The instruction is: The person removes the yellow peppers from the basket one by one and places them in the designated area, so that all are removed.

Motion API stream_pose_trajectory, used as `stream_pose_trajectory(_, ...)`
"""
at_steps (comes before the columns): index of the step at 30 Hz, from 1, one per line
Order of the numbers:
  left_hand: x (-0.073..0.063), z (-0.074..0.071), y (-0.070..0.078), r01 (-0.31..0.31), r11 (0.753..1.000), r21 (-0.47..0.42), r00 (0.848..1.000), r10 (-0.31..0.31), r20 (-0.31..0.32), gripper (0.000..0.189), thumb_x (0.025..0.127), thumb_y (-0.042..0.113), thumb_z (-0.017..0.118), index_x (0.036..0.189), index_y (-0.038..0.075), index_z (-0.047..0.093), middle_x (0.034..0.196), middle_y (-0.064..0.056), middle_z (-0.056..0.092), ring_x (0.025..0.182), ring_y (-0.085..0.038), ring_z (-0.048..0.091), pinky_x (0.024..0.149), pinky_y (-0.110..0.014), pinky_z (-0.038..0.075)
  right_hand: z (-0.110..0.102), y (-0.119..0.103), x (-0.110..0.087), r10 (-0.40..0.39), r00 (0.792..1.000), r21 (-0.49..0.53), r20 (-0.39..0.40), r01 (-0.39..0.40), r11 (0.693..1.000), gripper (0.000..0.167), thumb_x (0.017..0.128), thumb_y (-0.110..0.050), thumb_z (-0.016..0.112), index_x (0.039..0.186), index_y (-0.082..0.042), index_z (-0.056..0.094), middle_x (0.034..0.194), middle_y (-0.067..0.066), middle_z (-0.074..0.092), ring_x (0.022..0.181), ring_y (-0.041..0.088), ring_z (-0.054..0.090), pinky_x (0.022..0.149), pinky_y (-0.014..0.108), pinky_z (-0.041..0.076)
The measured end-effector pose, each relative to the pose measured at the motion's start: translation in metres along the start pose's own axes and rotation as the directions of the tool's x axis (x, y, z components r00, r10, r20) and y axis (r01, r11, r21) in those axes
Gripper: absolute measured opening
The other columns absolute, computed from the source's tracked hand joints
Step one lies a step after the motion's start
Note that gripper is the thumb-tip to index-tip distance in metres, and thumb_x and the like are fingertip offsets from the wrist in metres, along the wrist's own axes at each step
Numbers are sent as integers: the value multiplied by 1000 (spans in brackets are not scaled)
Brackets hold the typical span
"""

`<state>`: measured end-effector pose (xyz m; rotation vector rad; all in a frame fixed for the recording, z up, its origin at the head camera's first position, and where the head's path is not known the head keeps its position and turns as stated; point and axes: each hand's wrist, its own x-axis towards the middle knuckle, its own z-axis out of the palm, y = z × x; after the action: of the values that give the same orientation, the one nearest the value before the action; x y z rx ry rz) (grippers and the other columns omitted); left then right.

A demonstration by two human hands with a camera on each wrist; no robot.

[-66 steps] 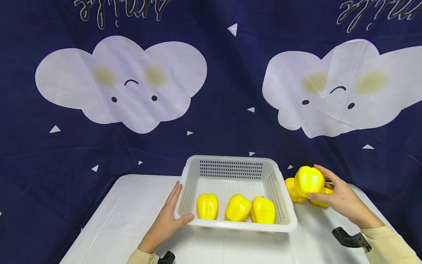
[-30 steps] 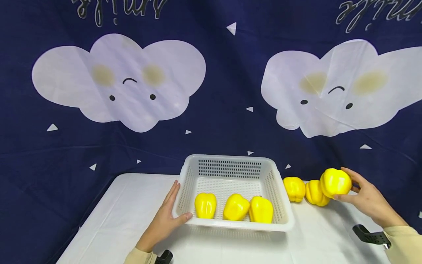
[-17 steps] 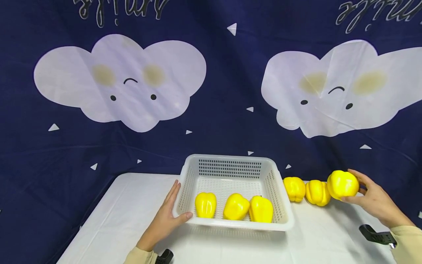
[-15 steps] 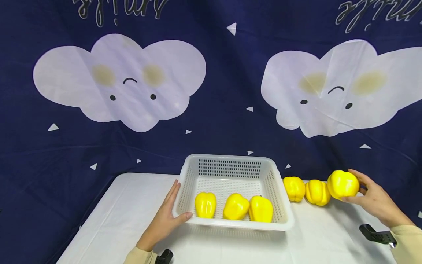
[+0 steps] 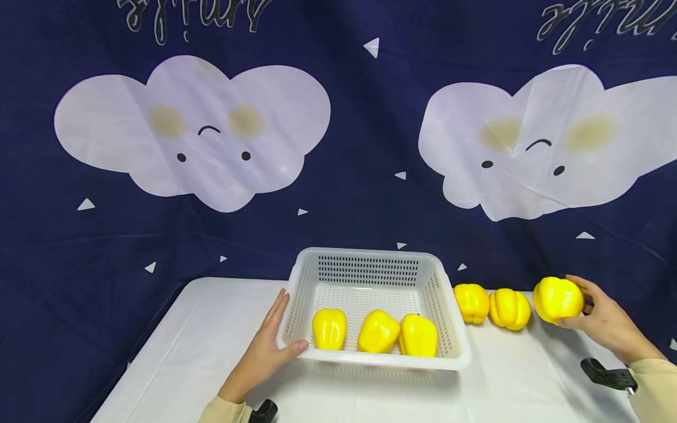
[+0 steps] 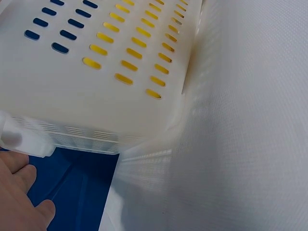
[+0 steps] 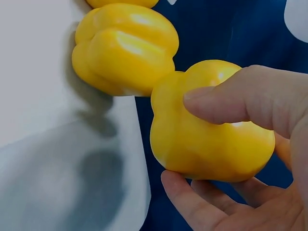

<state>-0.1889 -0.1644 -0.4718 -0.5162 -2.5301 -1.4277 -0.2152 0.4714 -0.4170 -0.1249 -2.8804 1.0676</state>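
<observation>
My right hand (image 5: 608,323) grips a yellow bell pepper (image 5: 557,299) near the table's right back corner. In the right wrist view, the thumb presses on one side of that pepper (image 7: 211,139) and the fingers are under the other. Two more yellow bell peppers, one beside the basket (image 5: 472,303) and one to its right (image 5: 510,309), lie in a row on the table. My left hand (image 5: 267,346) rests against the front left corner of a white plastic basket (image 5: 378,361), thumb on the front rim, fingers straight along the side. Three yellow peppers, including the middle one (image 5: 379,332), lie in the basket.
A white cloth covers the table (image 5: 174,346). Behind it hangs a dark blue cloth (image 5: 365,129) printed with white clouds and triangles. The table's right back edge runs close by the held pepper.
My right hand has carried its pepper rightward from above the other two and lowered it, leaving a small gap beside the row. The left hand and basket stay nearly still.
</observation>
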Motion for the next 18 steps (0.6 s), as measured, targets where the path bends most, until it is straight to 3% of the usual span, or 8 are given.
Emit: stream_pose_trajectory(18,-1,-1,1,20,1000,-3,1000,-20,-2,103,84,36,80,160,5,19,169,-9,7,151,-44,12,111,-72,16,10,16,10,-46,999,-36,-4,46,998,107,76,-2,79,154,11,8,144,47,19,120,63,33,87,67,41)
